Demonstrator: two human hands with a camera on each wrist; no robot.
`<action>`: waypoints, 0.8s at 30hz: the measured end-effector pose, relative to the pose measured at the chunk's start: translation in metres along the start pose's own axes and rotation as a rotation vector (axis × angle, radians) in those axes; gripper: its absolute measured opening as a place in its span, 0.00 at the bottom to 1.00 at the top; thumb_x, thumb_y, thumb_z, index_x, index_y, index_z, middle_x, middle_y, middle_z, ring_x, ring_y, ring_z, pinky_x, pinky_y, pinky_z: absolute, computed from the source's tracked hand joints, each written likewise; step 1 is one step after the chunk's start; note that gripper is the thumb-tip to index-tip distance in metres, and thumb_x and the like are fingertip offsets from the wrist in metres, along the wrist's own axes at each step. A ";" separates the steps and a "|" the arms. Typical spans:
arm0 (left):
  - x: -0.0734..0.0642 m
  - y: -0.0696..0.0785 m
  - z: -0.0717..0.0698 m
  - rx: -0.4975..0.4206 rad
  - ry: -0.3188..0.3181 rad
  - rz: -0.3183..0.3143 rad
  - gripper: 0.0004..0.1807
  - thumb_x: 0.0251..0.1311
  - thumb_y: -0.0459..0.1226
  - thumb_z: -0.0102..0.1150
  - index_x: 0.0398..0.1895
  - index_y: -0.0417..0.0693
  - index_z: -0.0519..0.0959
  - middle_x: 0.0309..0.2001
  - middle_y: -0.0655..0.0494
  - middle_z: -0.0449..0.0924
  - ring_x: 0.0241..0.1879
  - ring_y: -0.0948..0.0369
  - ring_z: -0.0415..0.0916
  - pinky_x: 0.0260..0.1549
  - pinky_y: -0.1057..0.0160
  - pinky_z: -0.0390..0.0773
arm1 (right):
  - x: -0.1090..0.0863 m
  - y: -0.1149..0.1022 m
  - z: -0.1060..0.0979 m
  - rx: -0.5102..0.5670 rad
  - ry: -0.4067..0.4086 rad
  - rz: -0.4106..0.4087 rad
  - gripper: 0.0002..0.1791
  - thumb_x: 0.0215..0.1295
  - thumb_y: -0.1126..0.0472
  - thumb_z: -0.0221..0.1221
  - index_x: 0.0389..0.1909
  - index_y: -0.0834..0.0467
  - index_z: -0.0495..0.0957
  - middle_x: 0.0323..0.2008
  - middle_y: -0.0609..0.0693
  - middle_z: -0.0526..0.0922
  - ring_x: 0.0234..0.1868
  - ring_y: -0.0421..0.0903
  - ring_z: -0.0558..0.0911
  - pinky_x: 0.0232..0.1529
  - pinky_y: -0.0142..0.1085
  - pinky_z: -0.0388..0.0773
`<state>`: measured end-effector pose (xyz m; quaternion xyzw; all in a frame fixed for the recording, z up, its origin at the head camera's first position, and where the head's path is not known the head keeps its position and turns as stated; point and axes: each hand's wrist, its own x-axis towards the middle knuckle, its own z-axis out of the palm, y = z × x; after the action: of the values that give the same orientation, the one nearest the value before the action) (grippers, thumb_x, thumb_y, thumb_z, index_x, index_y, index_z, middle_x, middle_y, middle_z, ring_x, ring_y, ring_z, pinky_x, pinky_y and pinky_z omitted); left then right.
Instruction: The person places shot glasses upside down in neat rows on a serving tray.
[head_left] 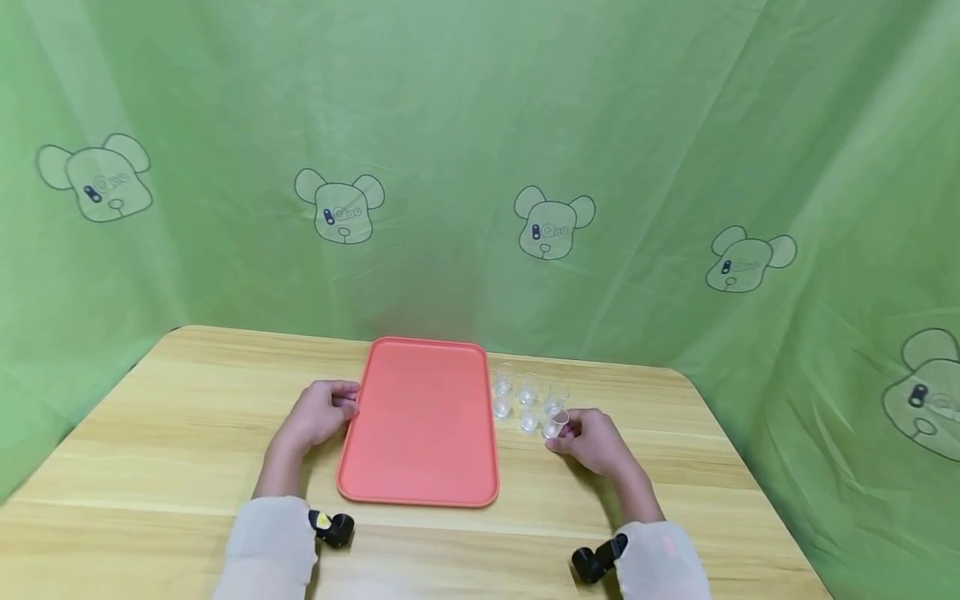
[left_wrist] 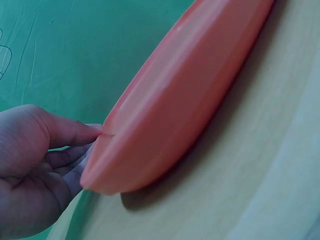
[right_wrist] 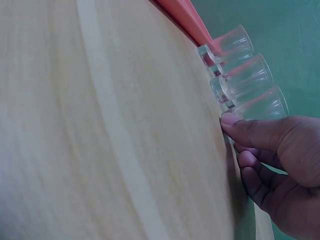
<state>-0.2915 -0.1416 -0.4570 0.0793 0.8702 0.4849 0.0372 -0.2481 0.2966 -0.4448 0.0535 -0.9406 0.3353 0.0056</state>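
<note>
Pale sleeves point(head_left: 266, 542) foremost, the left hand point(head_left: 318, 414) pinches a red tray point(head_left: 420, 421), the right hand point(head_left: 596, 442) seemingly a glass point(head_left: 554, 426).

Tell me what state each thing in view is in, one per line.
Red rectangular plastic tray: lying face up, bare.
Five small, round, clear cups: standing upright, grouped beside the tray.
Sixth clear cup: pinched; whether lifted is unclear.
Left hand: touching the tray's left edge.
Right hand: pinching the sixth cup.
Green cloth backdrop: hanging, creased.

Bear-head emblems point(head_left: 344, 208) mark the green cloth point(head_left: 450, 100) (small lettering point(head_left: 555, 231) unreadable).
</note>
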 end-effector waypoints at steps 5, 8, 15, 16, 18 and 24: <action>0.001 -0.001 0.001 -0.005 0.000 -0.007 0.20 0.67 0.27 0.58 0.61 0.30 0.78 0.47 0.42 0.85 0.49 0.51 0.82 0.53 0.53 0.82 | 0.000 0.000 0.000 -0.002 0.003 -0.014 0.09 0.57 0.63 0.74 0.32 0.58 0.83 0.24 0.47 0.78 0.28 0.42 0.72 0.30 0.33 0.71; 0.002 -0.002 0.000 -0.003 0.004 0.000 0.20 0.67 0.27 0.58 0.61 0.29 0.78 0.47 0.41 0.85 0.49 0.51 0.81 0.53 0.52 0.82 | 0.001 0.000 0.001 0.002 0.002 -0.022 0.09 0.57 0.62 0.75 0.31 0.58 0.83 0.24 0.47 0.77 0.28 0.42 0.72 0.30 0.33 0.70; 0.003 -0.003 0.001 0.001 0.013 0.005 0.20 0.68 0.27 0.58 0.61 0.29 0.78 0.47 0.42 0.85 0.49 0.52 0.81 0.53 0.52 0.82 | 0.000 0.001 -0.002 0.002 0.002 -0.040 0.09 0.59 0.62 0.74 0.35 0.59 0.84 0.25 0.47 0.78 0.29 0.43 0.73 0.33 0.34 0.72; 0.003 -0.003 0.001 0.000 0.013 0.001 0.20 0.68 0.27 0.58 0.61 0.30 0.78 0.47 0.42 0.85 0.49 0.52 0.81 0.54 0.52 0.82 | 0.000 0.001 -0.003 0.002 -0.002 -0.045 0.09 0.59 0.62 0.74 0.36 0.59 0.84 0.25 0.47 0.78 0.29 0.43 0.73 0.33 0.34 0.72; 0.003 -0.003 0.001 0.001 0.013 0.003 0.20 0.68 0.28 0.58 0.61 0.30 0.78 0.47 0.42 0.85 0.49 0.52 0.81 0.54 0.52 0.82 | -0.002 0.002 -0.005 0.006 -0.005 -0.054 0.10 0.59 0.62 0.73 0.39 0.60 0.84 0.26 0.48 0.79 0.30 0.44 0.74 0.33 0.34 0.73; 0.001 -0.003 0.001 0.003 0.014 0.001 0.20 0.67 0.28 0.59 0.61 0.30 0.78 0.46 0.42 0.85 0.48 0.51 0.82 0.53 0.52 0.82 | -0.005 0.002 -0.013 0.026 -0.027 -0.057 0.17 0.60 0.64 0.72 0.48 0.65 0.84 0.32 0.50 0.84 0.34 0.45 0.80 0.34 0.33 0.79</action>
<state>-0.2929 -0.1425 -0.4604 0.0763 0.8712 0.4840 0.0309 -0.2433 0.3066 -0.4359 0.0849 -0.9343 0.3463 0.0017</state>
